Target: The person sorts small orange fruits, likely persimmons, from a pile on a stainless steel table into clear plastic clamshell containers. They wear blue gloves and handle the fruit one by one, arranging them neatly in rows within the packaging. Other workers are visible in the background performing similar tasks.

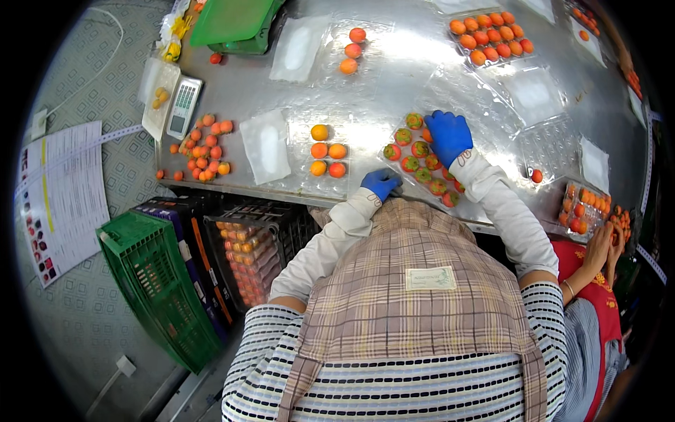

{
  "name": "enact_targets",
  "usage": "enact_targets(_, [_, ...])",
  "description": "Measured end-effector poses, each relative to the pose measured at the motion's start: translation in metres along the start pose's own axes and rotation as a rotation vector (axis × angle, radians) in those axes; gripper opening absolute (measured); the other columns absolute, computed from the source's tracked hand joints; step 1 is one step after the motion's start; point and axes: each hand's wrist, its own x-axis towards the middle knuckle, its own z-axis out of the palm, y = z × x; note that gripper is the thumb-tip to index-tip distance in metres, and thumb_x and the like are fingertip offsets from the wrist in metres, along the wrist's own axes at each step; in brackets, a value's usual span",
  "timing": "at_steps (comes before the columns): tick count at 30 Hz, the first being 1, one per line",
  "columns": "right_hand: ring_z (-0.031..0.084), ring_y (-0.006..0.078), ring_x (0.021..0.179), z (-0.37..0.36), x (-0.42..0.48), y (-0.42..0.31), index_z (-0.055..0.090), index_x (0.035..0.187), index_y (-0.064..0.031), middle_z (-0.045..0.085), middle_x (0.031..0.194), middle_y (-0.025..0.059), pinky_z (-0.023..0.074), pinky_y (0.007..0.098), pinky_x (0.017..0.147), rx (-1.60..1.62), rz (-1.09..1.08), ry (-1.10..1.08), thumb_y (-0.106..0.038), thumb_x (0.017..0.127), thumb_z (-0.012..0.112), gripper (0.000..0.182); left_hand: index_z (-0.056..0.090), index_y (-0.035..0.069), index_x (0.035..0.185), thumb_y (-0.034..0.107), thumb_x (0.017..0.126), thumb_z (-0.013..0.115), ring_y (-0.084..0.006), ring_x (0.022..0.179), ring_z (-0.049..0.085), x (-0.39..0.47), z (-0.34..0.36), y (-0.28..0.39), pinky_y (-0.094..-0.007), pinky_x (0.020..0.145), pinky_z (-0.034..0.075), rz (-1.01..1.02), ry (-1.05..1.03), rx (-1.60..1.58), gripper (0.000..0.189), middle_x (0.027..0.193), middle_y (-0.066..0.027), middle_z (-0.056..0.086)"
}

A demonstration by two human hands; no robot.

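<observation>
A clear plastic tray (387, 154) stands before me on the metal table (237, 195), filled with rows of orange-red fruit with green calyxes, probably persimmons (410, 164). My right hand (450, 136), in a blue glove, covers the tray's upper right part; an orange fruit shows at its fingertips, and whether it is gripped is hidden. By the table's front edge, left of that tray, rests my left hand (381, 183), also gloved in blue, its fingers bent and partly hidden. Further left, a clear tray (300, 174) holds several orange fruits (319, 151) with a white liner (266, 147) beside it.
Loose fruits (211, 141) and a digital scale (184, 105) are at the left. A green basket (232, 26) stands at the back. Filled trays (489, 53) lie at the back right. Crates (158, 285) stand below the table. At the right, a co-worker's hands (601, 248) are near another tray.
</observation>
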Motion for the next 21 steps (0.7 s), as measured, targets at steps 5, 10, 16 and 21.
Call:
enact_targets(5, [0.058,0.0233,0.081,0.006,-0.008,-0.003,0.058,0.09,-0.0138,0.055,0.087,0.0045,0.0424,0.0379,0.067,0.023,-0.049,0.004,-0.012,0.079,0.054,0.013,0.062,-0.001,0.098,0.012,0.088,0.058,-0.0152,0.069,0.063,-0.018,0.001,0.019,-0.0256,0.063,0.053,0.033,0.048,-0.015,0.016,0.081,-0.0106,0.065])
enact_targets(10, [0.057,0.0247,0.083,0.008,-0.006,0.002,0.06,0.096,-0.0147,0.056,0.09,0.0049,0.0433,0.0399,0.069,0.017,-0.052,0.005,-0.011,0.075,0.057,0.022,0.061,0.001,0.102,0.014,0.089,0.057,-0.0135,0.072,0.063,-0.032,0.005,0.031,-0.0244,0.065,0.052,0.075,0.035,0.001,0.019,0.084,-0.0088,0.066])
enact_targets(16, [0.061,0.0202,0.092,-0.022,-0.02,0.005,0.058,0.116,-0.0101,0.061,0.109,0.0059,0.0485,0.0349,0.079,1.083,0.235,-0.065,-0.008,0.069,0.071,0.049,0.056,0.002,0.115,0.018,0.093,0.05,-0.0157,0.086,0.063,-0.05,0.017,0.061,-0.0269,0.078,0.05,0.198,0.004,-0.06,0.029,0.097,-0.0091,0.065])
enact_targets(21, [0.055,0.0164,0.106,-0.061,-0.047,-0.044,0.052,0.123,-0.004,0.058,0.116,0.0056,0.0444,0.0297,0.092,1.724,0.201,0.034,-0.007,0.073,0.071,0.053,0.049,0.003,0.125,0.026,0.094,0.05,-0.0212,0.096,0.061,-0.049,0.036,0.084,-0.0325,0.086,0.048,0.062,-0.294,-0.618,0.039,0.11,-0.0127,0.061])
